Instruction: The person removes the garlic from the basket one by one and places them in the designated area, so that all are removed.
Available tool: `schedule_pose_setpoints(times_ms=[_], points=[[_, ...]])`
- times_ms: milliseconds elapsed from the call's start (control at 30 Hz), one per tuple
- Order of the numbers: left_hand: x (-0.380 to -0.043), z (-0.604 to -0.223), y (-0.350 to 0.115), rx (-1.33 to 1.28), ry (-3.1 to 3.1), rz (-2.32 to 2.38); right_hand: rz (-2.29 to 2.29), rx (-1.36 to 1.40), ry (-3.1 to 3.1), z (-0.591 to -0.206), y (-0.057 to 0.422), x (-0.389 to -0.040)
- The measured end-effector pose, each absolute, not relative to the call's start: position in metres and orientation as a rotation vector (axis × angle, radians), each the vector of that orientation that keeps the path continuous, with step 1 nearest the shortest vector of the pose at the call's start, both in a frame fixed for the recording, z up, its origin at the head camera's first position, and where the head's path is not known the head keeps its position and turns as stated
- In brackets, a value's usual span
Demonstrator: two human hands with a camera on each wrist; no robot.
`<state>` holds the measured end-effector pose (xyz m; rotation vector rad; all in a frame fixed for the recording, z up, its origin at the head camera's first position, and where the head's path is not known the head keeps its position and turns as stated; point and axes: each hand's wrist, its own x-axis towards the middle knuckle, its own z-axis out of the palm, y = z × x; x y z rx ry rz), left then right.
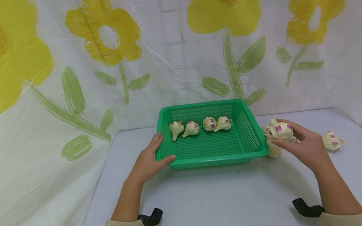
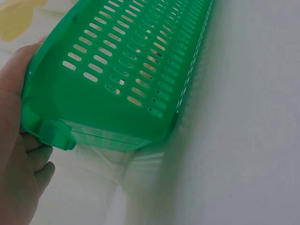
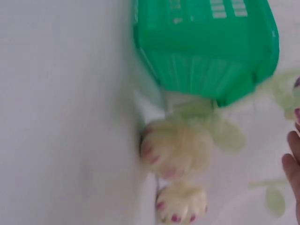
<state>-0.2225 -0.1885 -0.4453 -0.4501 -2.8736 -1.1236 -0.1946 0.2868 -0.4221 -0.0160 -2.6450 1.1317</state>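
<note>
From where I stand, the left hand [image 1: 149, 161] comes first, thumb over the near rim and fingers wrapped round the left end of the green plastic basket [image 1: 211, 159], presumably so it won't slide on the white desk [image 1: 209, 205]. Inside, toward the far side, four purple-streaked garlic bulbs [image 1: 192, 128] sit in a loose row, two and two, the right-hand pair touching; bunched there, they leave the nearer floor of the basket bare, perhaps to save room. Just beyond the basket's right end, more bulbs [image 1: 274, 151] lie on the desk within easy reach; how many I can't fairly say, since the hand's load hides some. Above them the right hand [image 1: 306, 146] holds one garlic bulb [image 1: 281, 131] between thumb and fingers, a light grip that seems to suit its round body. Farthest right, a lone bulb [image 1: 332, 141] rests apart on the desk.
</note>
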Motion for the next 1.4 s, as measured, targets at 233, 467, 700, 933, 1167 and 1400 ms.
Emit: schedule_pose_setpoints(times_ms=[233,467,700,933,1167,1400], points=[[-0.224,-0.445,-0.190,-0.441,-2.868,-1.111,1.133,-0.143,-2.815,-0.429,0.321,-0.195],[-0.224,-0.444,-0.191,-0.441,-2.872,-1.115,1.028,-0.095,-2.931,-0.440,0.335,-0.198],[-0.223,-0.442,-0.190,-0.454,-2.872,-1.111,0.918,-0.066,-3.032,-0.451,0.348,-0.197],[-0.224,-0.442,-0.189,-0.456,-2.864,-1.104,0.804,0.056,-3.087,-0.464,0.349,-0.201],[-0.224,-0.444,-0.190,-0.455,-2.879,-1.093,0.811,0.054,-3.122,-0.469,0.348,-0.201],[-0.223,-0.447,-0.190,-0.446,-2.885,-1.108,0.828,0.062,-3.116,-0.468,0.348,-0.199]])
